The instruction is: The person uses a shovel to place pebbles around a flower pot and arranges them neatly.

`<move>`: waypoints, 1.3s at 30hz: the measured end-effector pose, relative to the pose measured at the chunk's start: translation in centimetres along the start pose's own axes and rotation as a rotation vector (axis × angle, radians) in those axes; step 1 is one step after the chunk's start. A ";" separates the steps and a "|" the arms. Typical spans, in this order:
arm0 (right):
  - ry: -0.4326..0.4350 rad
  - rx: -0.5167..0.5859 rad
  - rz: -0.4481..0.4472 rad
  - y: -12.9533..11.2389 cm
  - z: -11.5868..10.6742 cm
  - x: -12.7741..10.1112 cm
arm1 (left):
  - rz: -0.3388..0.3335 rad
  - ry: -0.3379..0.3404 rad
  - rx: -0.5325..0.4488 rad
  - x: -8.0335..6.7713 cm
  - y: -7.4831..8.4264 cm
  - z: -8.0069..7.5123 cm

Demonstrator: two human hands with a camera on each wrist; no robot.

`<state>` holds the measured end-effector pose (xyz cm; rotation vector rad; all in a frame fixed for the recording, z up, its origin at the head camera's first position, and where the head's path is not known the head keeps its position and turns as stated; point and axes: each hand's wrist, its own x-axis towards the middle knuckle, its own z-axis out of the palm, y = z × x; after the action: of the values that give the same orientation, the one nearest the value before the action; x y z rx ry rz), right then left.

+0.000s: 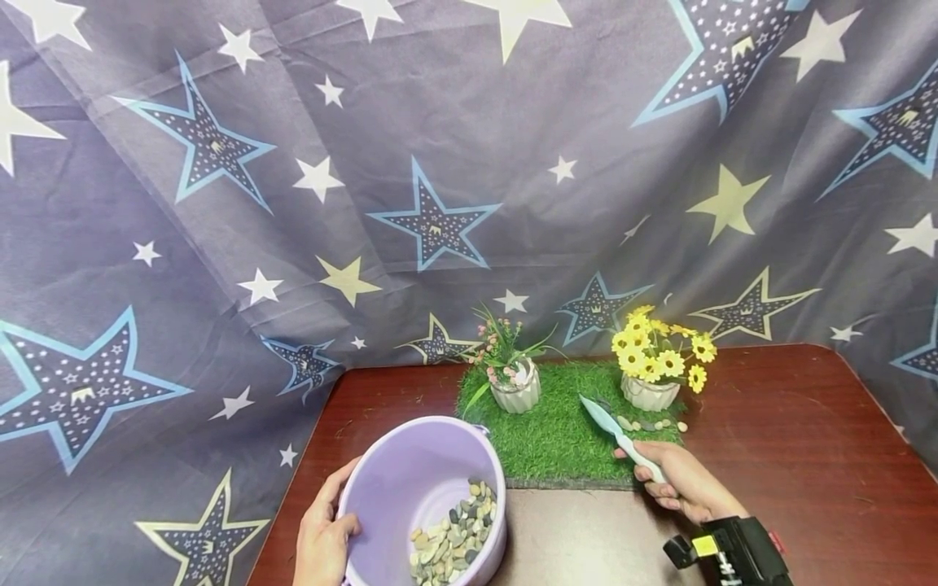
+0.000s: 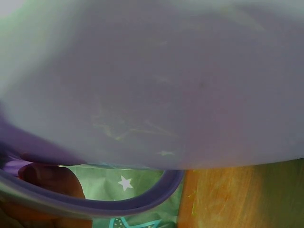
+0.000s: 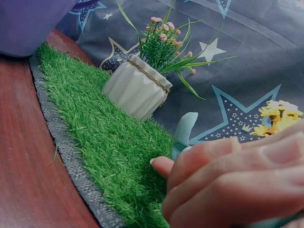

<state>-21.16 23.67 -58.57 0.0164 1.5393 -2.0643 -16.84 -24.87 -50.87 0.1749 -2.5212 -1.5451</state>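
Observation:
A light purple bucket (image 1: 388, 480) tilts at the table's front, its mouth facing me; grey and tan pebbles (image 1: 458, 537) lie inside. My left hand (image 1: 322, 521) grips its rim from the left side. The bucket's wall (image 2: 152, 95) fills most of the left wrist view, with its curved purple handle (image 2: 137, 204) below. In my right hand (image 1: 681, 480) is a light blue garden trowel (image 1: 604, 419), its blade pointing up and left over the artificial turf mat (image 1: 557, 448). A short row of pebbles (image 1: 645, 425) lies on the turf beyond that hand.
A white pot with pink flowers (image 1: 516, 392) stands on the mat's back left. Another white pot, with yellow flowers (image 1: 652, 354), stands at its back right. The reddish-brown table (image 1: 791, 439) reaches back to a grey star-patterned cloth (image 1: 469, 122).

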 end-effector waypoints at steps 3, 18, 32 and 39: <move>-0.003 0.003 0.004 0.0 0.2 -0.2 | -0.011 0.002 0.007 0.0 0.0 0.0; -0.014 -0.130 0.024 0.1 -0.5 -2.2 | -0.021 -0.003 -0.001 0.1 0.2 -0.1; -0.010 -0.198 -0.032 -2.0 2.1 -3.5 | -0.008 0.012 0.030 0.0 0.5 0.0; 0.040 -0.569 -0.267 -5.3 8.8 -5.9 | 0.061 0.011 0.112 -1.1 3.7 1.5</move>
<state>-15.71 19.33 -48.98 -0.3794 2.1982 -1.7416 -16.11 -21.72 -48.33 0.1193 -2.5808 -1.3772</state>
